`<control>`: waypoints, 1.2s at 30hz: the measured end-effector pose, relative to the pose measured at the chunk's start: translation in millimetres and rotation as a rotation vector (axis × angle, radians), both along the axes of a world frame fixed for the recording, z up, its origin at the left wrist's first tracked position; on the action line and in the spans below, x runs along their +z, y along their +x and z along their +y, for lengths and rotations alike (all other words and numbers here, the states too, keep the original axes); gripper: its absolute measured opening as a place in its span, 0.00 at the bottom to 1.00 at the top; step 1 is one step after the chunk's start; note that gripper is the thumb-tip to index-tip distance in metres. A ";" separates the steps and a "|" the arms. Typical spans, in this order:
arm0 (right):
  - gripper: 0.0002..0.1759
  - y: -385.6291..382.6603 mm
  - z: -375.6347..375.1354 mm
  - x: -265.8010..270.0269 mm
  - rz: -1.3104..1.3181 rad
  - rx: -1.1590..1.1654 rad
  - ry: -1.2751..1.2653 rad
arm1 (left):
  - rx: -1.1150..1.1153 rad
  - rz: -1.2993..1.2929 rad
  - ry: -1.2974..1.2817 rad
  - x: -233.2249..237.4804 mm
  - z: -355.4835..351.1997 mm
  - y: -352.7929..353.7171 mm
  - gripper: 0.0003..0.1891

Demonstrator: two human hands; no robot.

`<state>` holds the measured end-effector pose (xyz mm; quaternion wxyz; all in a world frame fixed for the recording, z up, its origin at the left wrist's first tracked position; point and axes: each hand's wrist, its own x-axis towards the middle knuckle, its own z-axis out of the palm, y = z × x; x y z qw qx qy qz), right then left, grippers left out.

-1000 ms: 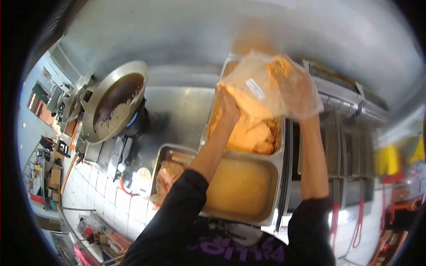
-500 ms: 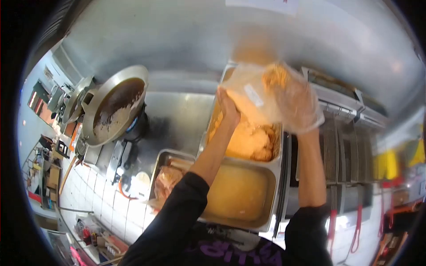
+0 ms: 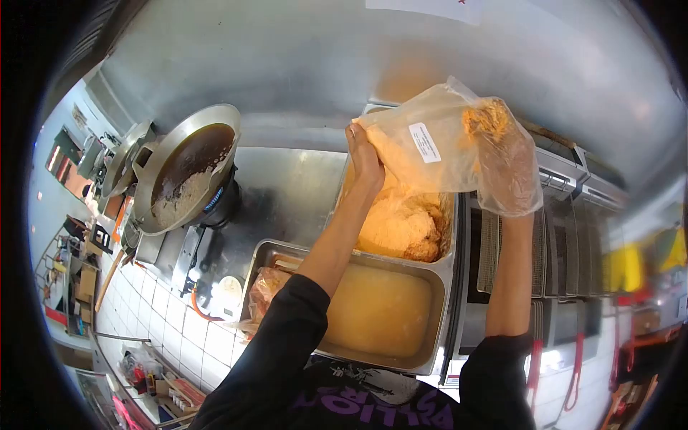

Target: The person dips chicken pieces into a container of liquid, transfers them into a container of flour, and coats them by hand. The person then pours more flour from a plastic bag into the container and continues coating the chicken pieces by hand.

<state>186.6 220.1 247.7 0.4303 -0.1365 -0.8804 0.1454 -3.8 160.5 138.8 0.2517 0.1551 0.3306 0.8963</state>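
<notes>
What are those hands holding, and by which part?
A cloudy plastic bag with a white label. The left hand grips it by its left edge; the right hand is at the opposite end, its exact hold unclear.

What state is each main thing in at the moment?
Left hand, bare, gripping the bag's left end.
Right hand, in clear plastic, orange crust on its fingers; grip unclear.
Bag, raised above the powder, label showing.
Powder, mounded, lumpy at the right.
Yellowish liquid, cloudy, in the nearer pan.
Wok, holding dark liquid partly covered in pale froth.
Pink pack, partly hidden by the left sleeve.
</notes>
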 end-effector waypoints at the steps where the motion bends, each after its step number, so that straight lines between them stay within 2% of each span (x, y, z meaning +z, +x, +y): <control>1: 0.13 2.0 0.3 0.2 0.006 0.005 -0.008 | 0.003 -0.002 -0.009 -0.4 -1.7 -0.2 0.16; 6: 0.13 2.5 2.7 3.5 0.019 0.009 -0.007 | -0.028 0.087 0.025 3.0 0.3 -1.9 0.15; 9: 0.12 3.2 4.2 2.2 0.022 -0.001 0.000 | -0.077 -0.009 0.036 16.6 -2.6 5.2 0.14; 14: 0.12 5.3 4.8 3.7 0.022 -0.005 -0.001 | -0.030 0.032 0.020 6.5 -4.2 7.2 0.12; 16: 0.12 9.1 4.3 3.7 0.039 0.001 -0.002 | -0.017 0.029 0.040 17.0 7.0 2.1 0.11; 19: 0.12 10.9 2.4 3.1 0.030 -0.004 -0.011 | -0.047 0.053 0.036 6.7 -2.7 3.7 0.12; 21: 0.12 14.9 0.2 3.8 0.049 -0.002 -0.012 | -0.150 0.179 0.067 3.6 2.7 -2.7 0.12; 24: 0.11 15.7 -2.4 2.8 0.039 -0.009 -0.015 | -0.109 0.020 0.084 9.8 -0.4 3.4 0.12; 27: 0.11 18.9 -1.6 3.2 0.049 -0.004 0.002 | -0.119 -0.029 0.106 17.1 -6.9 1.8 0.12; 30: 0.11 18.3 0.5 -1.8 0.029 -0.029 0.017 | -0.138 -0.088 0.113 3.7 -0.7 -0.6 0.12; 32: 0.11 21.0 0.7 -1.8 0.043 -0.024 0.024 | -0.128 -0.048 0.130 17.1 -4.9 -2.2 0.11; 34: 0.11 14.5 -0.1 -2.6 0.018 -0.030 0.042 | -0.121 -0.044 0.092 5.7 -14.7 4.3 0.10; 36: 0.11 9.1 -0.5 -3.9 0.007 -0.045 0.107 | -0.171 0.005 0.160 0.2 -3.5 0.2 0.08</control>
